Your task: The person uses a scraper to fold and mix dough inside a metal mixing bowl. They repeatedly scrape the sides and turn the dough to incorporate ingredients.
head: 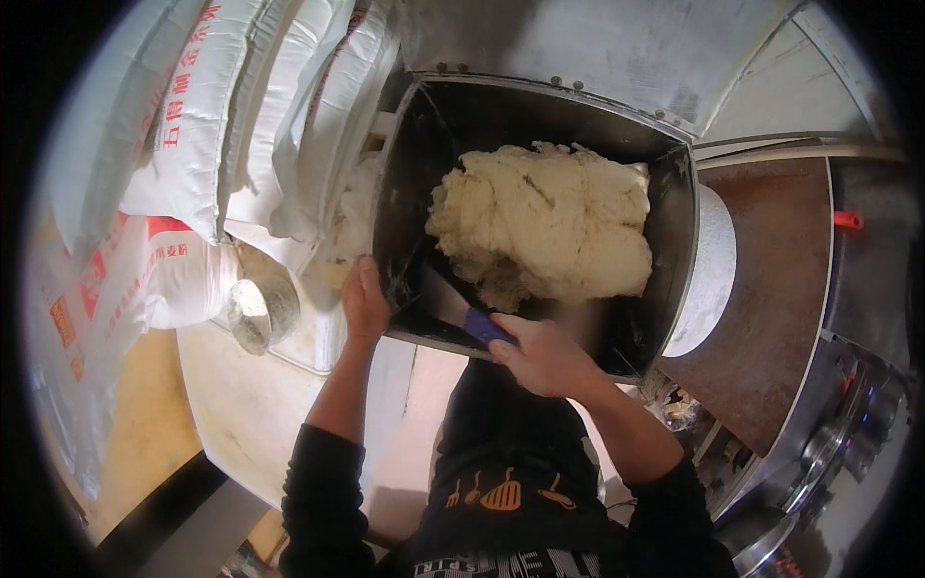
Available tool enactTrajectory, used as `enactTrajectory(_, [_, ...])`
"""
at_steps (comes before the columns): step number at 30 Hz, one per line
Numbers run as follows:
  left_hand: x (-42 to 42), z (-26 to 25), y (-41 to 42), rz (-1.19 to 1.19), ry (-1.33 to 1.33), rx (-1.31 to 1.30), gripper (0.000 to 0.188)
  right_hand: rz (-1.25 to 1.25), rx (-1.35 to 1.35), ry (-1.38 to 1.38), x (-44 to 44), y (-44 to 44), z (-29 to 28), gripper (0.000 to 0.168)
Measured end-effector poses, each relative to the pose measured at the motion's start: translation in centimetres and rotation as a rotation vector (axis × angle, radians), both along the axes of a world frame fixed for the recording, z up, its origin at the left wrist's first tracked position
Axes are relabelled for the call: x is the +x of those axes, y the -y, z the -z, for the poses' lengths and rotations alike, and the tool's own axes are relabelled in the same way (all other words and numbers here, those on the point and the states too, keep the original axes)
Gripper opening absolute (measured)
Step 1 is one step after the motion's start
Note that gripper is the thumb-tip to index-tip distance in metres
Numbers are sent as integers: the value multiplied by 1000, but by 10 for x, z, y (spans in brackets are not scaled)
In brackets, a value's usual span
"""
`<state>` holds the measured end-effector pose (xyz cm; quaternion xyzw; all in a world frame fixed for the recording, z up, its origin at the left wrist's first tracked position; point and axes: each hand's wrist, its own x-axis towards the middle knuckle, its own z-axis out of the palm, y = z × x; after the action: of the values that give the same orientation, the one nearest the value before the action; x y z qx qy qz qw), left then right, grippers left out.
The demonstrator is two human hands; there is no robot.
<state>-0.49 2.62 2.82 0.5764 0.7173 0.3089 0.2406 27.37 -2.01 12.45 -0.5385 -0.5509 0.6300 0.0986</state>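
A large mass of pale dough (pixel 549 217) lies in a deep dark metal bin (pixel 668 318), rough and ragged along its left and lower edges. My right hand (pixel 542 354) grips the blue handle of a scraper (pixel 489 327) over the near side of the bin. The scraper's metal blade points up and left into the bin's near left corner, beside the dough and apart from its main mass. My left hand (pixel 363 298) holds the bin's left rim near that corner, its thumb on top and the fingers mostly hidden.
White woven sacks (pixel 195 123) with red print stand at the left. Near them a metal scoop or cup (pixel 264 311) with white powder sits by a pale lidded container (pixel 253 390). A brown board (pixel 766 289) lies to the right, beside a round floury surface (pixel 704 274). A raised metal panel (pixel 578 43) is behind the bin.
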Motion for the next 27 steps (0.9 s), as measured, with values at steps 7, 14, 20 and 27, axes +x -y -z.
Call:
enactTrajectory(7, [-3, 1, -3, -11, 105, -30, 46, -162, 1, -6, -67, -25, 49, 35])
enactTrajectory(14, [-8, -1, 1, 38, 81, -69, 39, -196, -254, -94, -48, -50, 1, 40])
enactTrajectory(20, [-1, -6, -3, 33, 98, 31, 36, -333, -32, 235, -94, -51, 82, 37])
enactTrajectory(27, [0, -6, -7, 32, 105, 43, 38, -282, -329, -76, -45, -83, -4, 31])
